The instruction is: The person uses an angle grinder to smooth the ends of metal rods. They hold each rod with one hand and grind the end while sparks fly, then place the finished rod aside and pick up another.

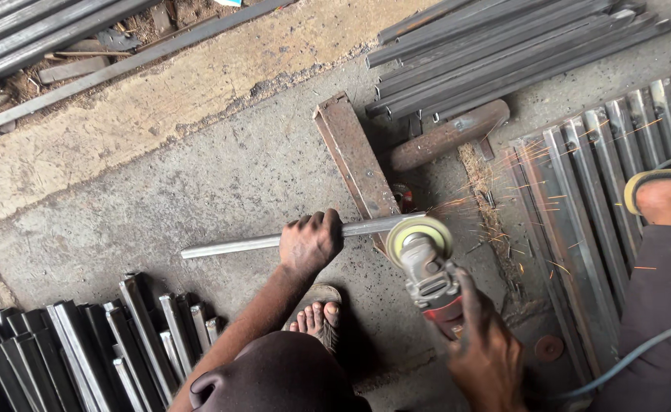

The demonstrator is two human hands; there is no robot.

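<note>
The left hand (310, 243) is closed over a long steel bar (274, 243) that lies across the concrete floor (198, 191), its right end propped on a rusty flat steel block (354, 160). The right hand (488, 351) is wrapped around the body of an angle grinder (431, 275), whose disc (419, 233) meets the bar just right of the block, throwing sparks (503, 206) to the right.

The cut looks to be under way and not finished: the bar shows no parted end at the disc, though the disc hides the kerf, so its depth cannot be told. To the near left lies a row of short cut angle pieces (106, 343), and another row (617, 145) lies to the right, which suggests many lengths are already done. Far right, a bundle of long uncut bars (503, 46) suggests stock left to cut. A bare foot in a sandal (316, 313) rests near the bar.
</note>
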